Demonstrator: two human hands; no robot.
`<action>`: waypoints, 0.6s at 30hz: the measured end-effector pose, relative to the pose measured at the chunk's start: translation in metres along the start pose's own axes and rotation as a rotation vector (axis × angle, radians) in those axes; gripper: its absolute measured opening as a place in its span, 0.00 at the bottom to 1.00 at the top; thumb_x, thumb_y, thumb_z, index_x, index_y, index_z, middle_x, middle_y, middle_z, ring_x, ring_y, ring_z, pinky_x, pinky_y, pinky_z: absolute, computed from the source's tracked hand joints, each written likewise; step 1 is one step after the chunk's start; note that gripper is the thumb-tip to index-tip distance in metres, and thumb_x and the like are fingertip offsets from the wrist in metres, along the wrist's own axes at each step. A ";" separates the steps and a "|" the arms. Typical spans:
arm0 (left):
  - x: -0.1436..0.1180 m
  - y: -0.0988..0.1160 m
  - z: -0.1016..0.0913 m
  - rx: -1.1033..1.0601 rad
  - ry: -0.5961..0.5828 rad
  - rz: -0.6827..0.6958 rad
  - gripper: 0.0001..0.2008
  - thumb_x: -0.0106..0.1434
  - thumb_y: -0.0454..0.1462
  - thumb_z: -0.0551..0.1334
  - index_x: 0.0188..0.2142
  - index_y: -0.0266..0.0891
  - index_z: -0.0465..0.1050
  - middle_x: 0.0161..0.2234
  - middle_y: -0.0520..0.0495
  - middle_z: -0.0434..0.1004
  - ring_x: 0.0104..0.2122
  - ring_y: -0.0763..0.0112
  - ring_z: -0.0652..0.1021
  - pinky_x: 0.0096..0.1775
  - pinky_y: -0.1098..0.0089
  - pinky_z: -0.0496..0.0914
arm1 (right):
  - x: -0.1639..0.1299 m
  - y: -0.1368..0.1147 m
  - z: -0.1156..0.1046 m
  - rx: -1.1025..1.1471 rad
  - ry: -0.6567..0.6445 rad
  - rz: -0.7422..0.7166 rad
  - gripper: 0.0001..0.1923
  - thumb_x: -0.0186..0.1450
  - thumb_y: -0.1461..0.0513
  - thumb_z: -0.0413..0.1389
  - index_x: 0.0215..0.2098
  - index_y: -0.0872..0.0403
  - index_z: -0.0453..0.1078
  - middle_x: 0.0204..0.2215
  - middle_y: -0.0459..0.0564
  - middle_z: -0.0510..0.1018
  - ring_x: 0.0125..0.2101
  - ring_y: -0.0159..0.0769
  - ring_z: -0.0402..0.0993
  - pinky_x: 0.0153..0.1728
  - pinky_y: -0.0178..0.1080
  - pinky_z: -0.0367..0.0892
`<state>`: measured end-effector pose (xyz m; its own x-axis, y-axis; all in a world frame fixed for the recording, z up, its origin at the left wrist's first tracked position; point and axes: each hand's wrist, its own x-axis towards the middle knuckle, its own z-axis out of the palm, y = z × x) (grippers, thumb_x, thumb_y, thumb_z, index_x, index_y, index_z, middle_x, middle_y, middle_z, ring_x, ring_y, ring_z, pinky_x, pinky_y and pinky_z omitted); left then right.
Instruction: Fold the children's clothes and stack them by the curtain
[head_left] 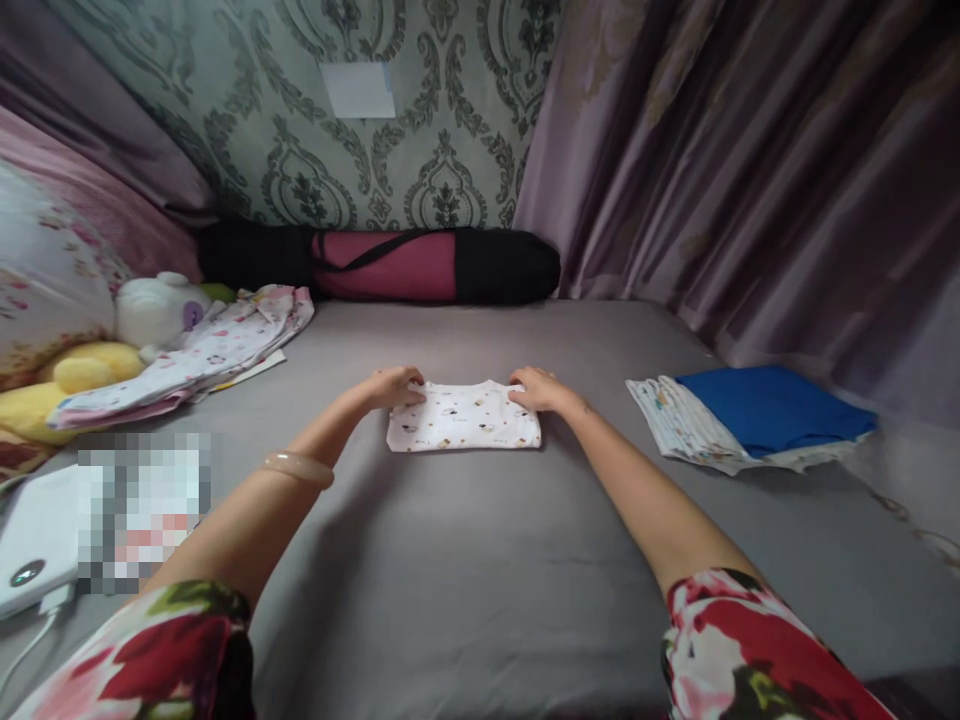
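Hands both out on the small folded white printed garment (463, 416) mid-bed on the grey sheet (465, 560) — I see my left hand (395, 387) at its top-left corner, right hand (538, 390) at its top-right. Fingers curled down onto the cloth; pinching or just pressing, I can't tell. Folded blue cloth (772, 408) lies well apart to the right — pink-printed clothes pile (202, 355) to the left.
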<state>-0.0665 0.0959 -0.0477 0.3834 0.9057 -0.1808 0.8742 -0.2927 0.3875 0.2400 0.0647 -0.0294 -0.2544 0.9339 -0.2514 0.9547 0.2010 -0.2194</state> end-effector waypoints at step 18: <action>-0.048 0.035 -0.068 -0.574 0.203 0.292 0.19 0.53 0.46 0.64 0.41 0.39 0.71 0.34 0.47 0.78 0.33 0.67 0.77 0.36 0.68 0.71 | -0.047 0.016 -0.067 0.554 0.194 -0.232 0.14 0.58 0.59 0.57 0.40 0.57 0.72 0.30 0.46 0.77 0.31 0.33 0.71 0.33 0.34 0.64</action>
<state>-0.0750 0.0629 0.0357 0.4674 0.8701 0.1562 0.4245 -0.3759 0.8237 0.2779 0.0439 0.0422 -0.3627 0.9316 0.0253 0.6432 0.2699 -0.7166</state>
